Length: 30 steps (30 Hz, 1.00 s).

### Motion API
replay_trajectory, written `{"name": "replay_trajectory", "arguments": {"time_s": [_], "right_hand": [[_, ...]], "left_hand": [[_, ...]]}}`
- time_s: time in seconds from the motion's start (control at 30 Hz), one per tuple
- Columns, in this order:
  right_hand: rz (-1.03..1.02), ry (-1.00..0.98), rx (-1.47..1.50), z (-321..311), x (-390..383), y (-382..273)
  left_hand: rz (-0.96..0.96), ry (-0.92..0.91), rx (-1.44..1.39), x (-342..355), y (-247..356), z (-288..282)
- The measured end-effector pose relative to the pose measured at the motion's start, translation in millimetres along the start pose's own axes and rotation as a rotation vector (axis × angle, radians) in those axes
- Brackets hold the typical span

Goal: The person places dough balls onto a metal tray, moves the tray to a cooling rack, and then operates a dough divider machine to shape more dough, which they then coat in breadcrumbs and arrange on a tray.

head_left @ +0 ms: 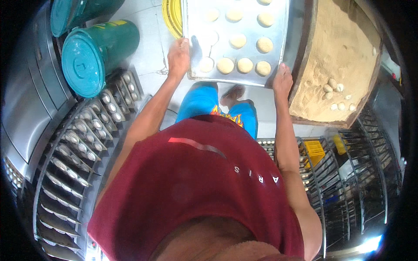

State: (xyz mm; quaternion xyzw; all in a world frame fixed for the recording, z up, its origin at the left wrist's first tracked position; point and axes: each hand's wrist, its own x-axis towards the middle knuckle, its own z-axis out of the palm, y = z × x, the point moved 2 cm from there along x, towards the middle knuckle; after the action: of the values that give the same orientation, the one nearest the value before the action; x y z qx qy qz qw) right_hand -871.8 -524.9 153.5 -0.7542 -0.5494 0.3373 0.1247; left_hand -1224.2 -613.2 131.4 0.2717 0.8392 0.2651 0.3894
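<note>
A shiny metal baking tray [244, 37] is held out in front of me, with several round, flattened, crumb-coated dough pieces [238, 41] spaced in rows on it. My left hand [179, 58] grips its left edge near the close corner. On the opposite edge, my right hand [283, 80] is closed around the rim near the other close corner. To the right, a wooden-framed bin [300, 56] holds a layer of tan crumbs [335, 48]. Several small pale dough balls [332, 83] lie grouped on the crumbs.
Two green lidded barrels, the nearer one [102, 56] tipped on its side in view, stand at upper left. Tray-filled racks [65, 174] rise at left, and another metal rack [348, 182] is at right with a yellow crate [314, 152]. A yellow round rim [171, 19] shows beside the tray.
</note>
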Motion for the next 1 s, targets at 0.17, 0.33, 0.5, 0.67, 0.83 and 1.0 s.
{"name": "replay_trajectory", "arguments": {"time_s": [0.17,0.33,0.5,0.67,0.83,1.0], "right_hand": [[0.178,0.053,0.199,29,-29,14],[0.082,0.084,0.218,26,-62,29],[-0.145,0.196,0.383,-35,-112,60],[-0.002,0.209,0.619,-160,-145,128],[0.124,0.397,0.541,-255,-267,188],[0.184,0.670,0.386,-292,-306,308]], "left_hand": [[0.019,0.115,-0.004,-4,-24,1],[0.152,0.238,-0.093,-40,-54,-18],[0.193,0.234,-0.130,-146,55,-22],[0.351,0.229,-0.192,-237,86,32],[0.397,-0.226,-0.278,-292,111,64],[0.420,-0.594,-0.349,-370,169,183]]}}
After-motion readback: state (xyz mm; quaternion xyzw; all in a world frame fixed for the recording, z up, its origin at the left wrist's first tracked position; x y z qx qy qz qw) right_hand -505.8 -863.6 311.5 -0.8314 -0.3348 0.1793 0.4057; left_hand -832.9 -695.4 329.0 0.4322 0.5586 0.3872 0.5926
